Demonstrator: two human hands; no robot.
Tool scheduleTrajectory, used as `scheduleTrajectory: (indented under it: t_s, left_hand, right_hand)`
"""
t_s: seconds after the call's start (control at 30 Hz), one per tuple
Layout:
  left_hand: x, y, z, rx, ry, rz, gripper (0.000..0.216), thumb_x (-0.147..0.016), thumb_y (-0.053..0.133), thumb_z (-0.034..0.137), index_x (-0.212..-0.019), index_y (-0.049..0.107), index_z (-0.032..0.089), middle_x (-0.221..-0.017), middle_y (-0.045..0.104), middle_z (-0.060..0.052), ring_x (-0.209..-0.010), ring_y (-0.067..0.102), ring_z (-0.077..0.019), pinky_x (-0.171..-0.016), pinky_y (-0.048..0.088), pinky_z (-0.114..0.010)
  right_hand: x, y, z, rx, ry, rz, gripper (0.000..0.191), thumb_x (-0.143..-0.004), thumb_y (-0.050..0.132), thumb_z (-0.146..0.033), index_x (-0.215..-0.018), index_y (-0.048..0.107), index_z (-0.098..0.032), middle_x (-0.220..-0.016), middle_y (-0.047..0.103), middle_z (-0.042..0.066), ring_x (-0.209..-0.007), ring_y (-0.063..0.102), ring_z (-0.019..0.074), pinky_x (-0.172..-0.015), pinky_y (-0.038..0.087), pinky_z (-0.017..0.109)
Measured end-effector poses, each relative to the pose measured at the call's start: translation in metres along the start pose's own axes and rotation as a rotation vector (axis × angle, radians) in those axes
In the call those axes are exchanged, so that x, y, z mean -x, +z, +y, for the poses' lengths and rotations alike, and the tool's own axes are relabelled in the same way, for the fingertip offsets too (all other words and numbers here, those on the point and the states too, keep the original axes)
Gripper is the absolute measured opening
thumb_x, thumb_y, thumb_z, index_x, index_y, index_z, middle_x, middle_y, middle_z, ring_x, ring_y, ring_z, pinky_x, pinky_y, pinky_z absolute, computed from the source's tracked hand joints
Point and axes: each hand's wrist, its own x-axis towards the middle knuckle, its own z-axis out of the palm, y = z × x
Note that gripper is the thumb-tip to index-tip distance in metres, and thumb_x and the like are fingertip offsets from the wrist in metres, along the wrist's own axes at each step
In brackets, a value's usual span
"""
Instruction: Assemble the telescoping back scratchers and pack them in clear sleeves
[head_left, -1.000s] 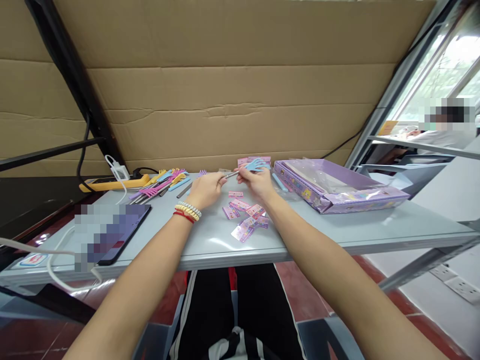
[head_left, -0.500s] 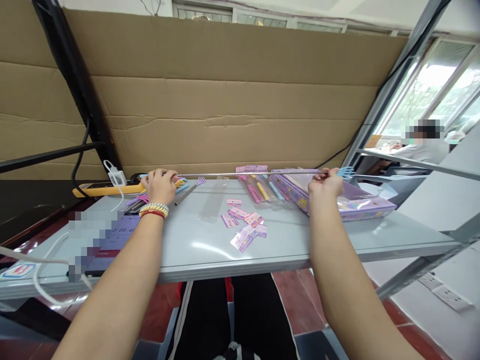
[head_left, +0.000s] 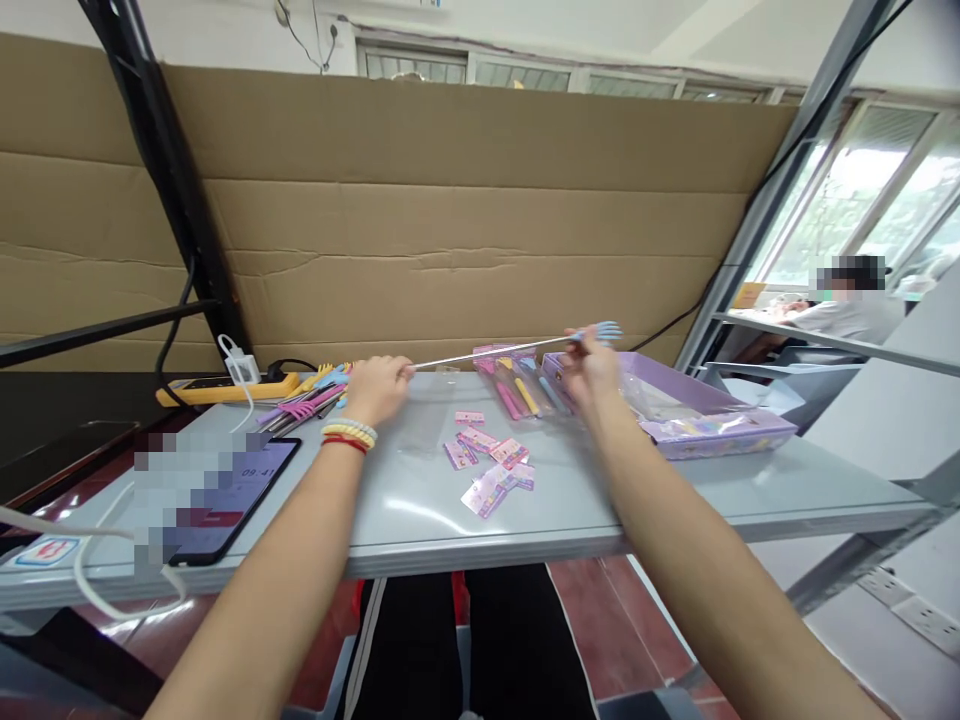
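My left hand [head_left: 379, 390] is closed around the near-left end of a telescopic back scratcher [head_left: 491, 352], whose thin metal rod stretches across to the right. Its light blue claw head [head_left: 602, 331] sticks out past my right hand [head_left: 592, 372], which pinches the rod just below the claw. The scratcher is held above the table, tilted slightly up to the right. Behind my left hand lies a pile of back scratchers [head_left: 319, 397] with purple, yellow and blue heads. Bagged pink, yellow and blue scratchers [head_left: 520, 388] rest beneath the rod.
Small pink cards [head_left: 491, 490] lie mid-table beside a clear plastic sleeve [head_left: 427, 412]. An open purple box [head_left: 712, 440] with plastic inside sits right. A phone [head_left: 232, 500], white cable and yellow power strip [head_left: 187, 388] are left. Cardboard [head_left: 465, 220] stands behind; another person sits far right.
My hands have come closer together, and the exposed rod between them is much shorter. The right hand moved left, the left hand right. The rod now tilts instead of lying level.
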Motion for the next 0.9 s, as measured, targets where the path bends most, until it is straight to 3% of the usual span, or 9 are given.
scheduleTrajectory:
  t_s: [0.07,0.17,0.3,0.47,0.57,0.67,0.8,0.9]
  left_hand:
    - [0.004,-0.001,0.032,-0.013,0.041,-0.026,0.032,-0.092,0.036,0.03,-0.1,0.066,0.024,-0.096,0.071,-0.007,-0.093,0.062,-0.0236,-0.072,0.038,-0.033]
    - [0.011,-0.002,0.069,-0.01,0.049,-0.043,0.033,-0.094,0.033,0.031,-0.099,0.065,0.024,-0.093,0.072,-0.007,-0.086,0.065,-0.0232,-0.065,0.038,-0.031]
    - [0.017,-0.002,0.086,0.022,0.045,-0.059,0.033,-0.095,0.033,0.034,-0.1,0.063,0.023,-0.089,0.072,-0.009,-0.081,0.067,-0.024,-0.063,0.038,-0.031]
    - [0.017,0.001,0.079,0.08,0.134,-0.105,0.035,-0.095,0.032,0.038,-0.109,0.062,0.029,-0.088,0.072,-0.007,-0.08,0.066,-0.0241,-0.062,0.037,-0.031]
    - [0.013,0.002,0.064,0.062,0.152,-0.08,0.034,-0.095,0.034,0.038,-0.106,0.064,0.028,-0.086,0.071,-0.006,-0.079,0.065,-0.0238,-0.065,0.036,-0.032]
    - [0.007,0.001,0.028,0.01,0.128,0.039,0.029,-0.092,0.039,0.029,-0.097,0.067,0.026,-0.09,0.068,-0.008,-0.09,0.06,-0.0244,-0.078,0.034,-0.038]
    - [0.006,-0.003,-0.035,-0.011,-0.149,0.287,0.027,-0.087,0.043,0.027,-0.094,0.07,0.027,-0.103,0.061,-0.01,-0.107,0.047,-0.0294,-0.089,0.026,-0.047]
    - [0.01,-0.002,-0.06,0.02,-0.302,0.4,0.029,-0.087,0.043,0.027,-0.097,0.07,0.027,-0.111,0.058,-0.011,-0.111,0.044,-0.0304,-0.091,0.023,-0.049]
  right_hand:
    - [0.02,0.019,0.03,0.104,0.076,-0.277,0.029,-0.074,0.073,-0.041,-0.07,0.06,-0.015,-0.053,0.055,-0.002,-0.045,0.045,0.0057,-0.036,0.03,0.016]
    - [0.043,0.034,0.06,0.173,0.088,-0.486,0.041,-0.058,0.08,-0.051,-0.07,0.065,-0.015,-0.053,0.055,-0.001,-0.048,0.045,0.0073,-0.037,0.03,0.019]
    - [0.054,0.028,0.068,0.239,0.086,-0.605,0.044,-0.059,0.077,-0.057,-0.068,0.064,-0.016,-0.06,0.058,0.001,-0.055,0.051,0.0098,-0.041,0.035,0.02]
    - [0.052,0.019,0.068,0.291,0.128,-0.609,0.041,-0.056,0.081,-0.051,-0.066,0.062,-0.017,-0.059,0.059,-0.001,-0.049,0.049,0.0081,-0.038,0.033,0.019]
    - [0.041,0.017,0.056,0.261,0.09,-0.468,0.039,-0.058,0.082,-0.047,-0.061,0.057,-0.017,-0.05,0.053,-0.005,-0.042,0.043,0.0052,-0.035,0.029,0.017]
    - [0.019,0.002,0.025,0.118,0.004,-0.151,0.037,-0.066,0.079,-0.041,-0.062,0.051,-0.017,-0.052,0.053,-0.007,-0.041,0.043,0.0026,-0.033,0.027,0.013]
    - [-0.011,-0.034,-0.025,-0.089,-0.118,0.213,0.033,-0.084,0.064,-0.037,-0.067,0.046,-0.016,-0.058,0.055,-0.006,-0.04,0.04,-0.0001,-0.032,0.026,0.009]
    - [-0.02,-0.051,-0.046,-0.207,-0.18,0.384,0.029,-0.095,0.048,-0.031,-0.07,0.043,-0.017,-0.06,0.05,-0.007,-0.039,0.038,-0.0005,-0.032,0.027,0.007]
